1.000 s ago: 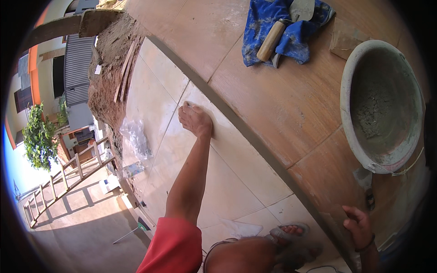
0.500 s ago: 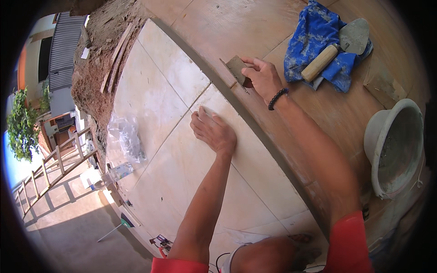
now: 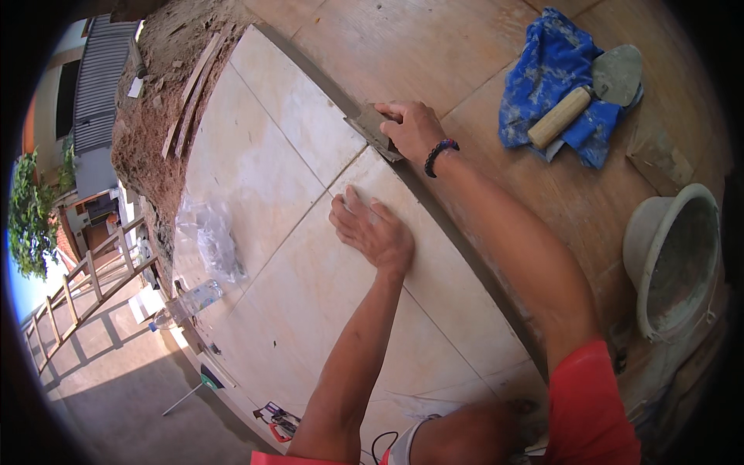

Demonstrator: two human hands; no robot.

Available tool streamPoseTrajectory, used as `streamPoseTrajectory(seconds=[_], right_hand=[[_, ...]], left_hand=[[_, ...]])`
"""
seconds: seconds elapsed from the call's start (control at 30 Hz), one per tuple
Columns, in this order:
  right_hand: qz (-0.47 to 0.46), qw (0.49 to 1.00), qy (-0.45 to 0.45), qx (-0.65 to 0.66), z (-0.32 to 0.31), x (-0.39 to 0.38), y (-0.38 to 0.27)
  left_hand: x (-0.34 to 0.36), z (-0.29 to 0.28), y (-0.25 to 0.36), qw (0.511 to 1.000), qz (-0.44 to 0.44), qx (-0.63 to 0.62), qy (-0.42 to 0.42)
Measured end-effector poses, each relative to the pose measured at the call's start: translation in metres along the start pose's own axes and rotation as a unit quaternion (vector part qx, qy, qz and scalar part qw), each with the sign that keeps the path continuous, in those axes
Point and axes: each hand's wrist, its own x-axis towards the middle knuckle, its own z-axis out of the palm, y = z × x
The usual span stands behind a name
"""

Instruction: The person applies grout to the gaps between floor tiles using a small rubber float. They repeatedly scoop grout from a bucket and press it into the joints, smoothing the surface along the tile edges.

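Two hands [image 3: 376, 236], at centre and one o'clock; one flat piece [image 3: 373, 130] at twelve; one cloth [image 3: 546, 74] and one trowel [image 3: 618, 75] at two; one basin [image 3: 648, 242] at three; one plastic bag [image 3: 215, 242] at nine; two wooden strips [image 3: 192, 97] at ten.

Leafy tree [image 3: 32, 218], clear bottle [image 3: 201, 296].

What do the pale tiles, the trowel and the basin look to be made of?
Pale tiles: probably glazed ceramic, smooth with soft sheen.
Trowel: handle likely wood, tan and matte; blade probably metal, flat, dull grey.
Basin: perhaps plastic, matte with a rounded rim.
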Motion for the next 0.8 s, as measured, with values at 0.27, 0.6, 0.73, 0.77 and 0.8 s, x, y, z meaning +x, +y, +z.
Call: streamPoseTrajectory(seconds=[0.27, 0.6, 0.73, 0.77, 0.8], right_hand=[[0.082, 0.994, -0.066, 0.017, -0.074, -0.191, 0.032], [0.051, 0.990, 0.023, 0.129, -0.101, -0.148, 0.030], [0.018, 0.998, -0.006, 0.052, -0.066, -0.079, 0.015], [0.012, 0.999, -0.011, 0.027, -0.062, -0.074, 0.016], [0.004, 1.000, -0.018, 0.004, -0.059, -0.074, 0.018]], left_hand=[[0.003, -0.002, -0.005, 1.000, -0.004, -0.004, -0.001], [0.003, -0.004, -0.002, 1.000, 0.003, -0.006, -0.002], [0.001, -0.004, -0.001, 1.000, -0.018, -0.012, -0.015], [0.000, -0.004, 0.001, 1.000, -0.014, -0.012, -0.015], [0.001, -0.004, 0.003, 1.000, -0.010, -0.012, -0.011]])
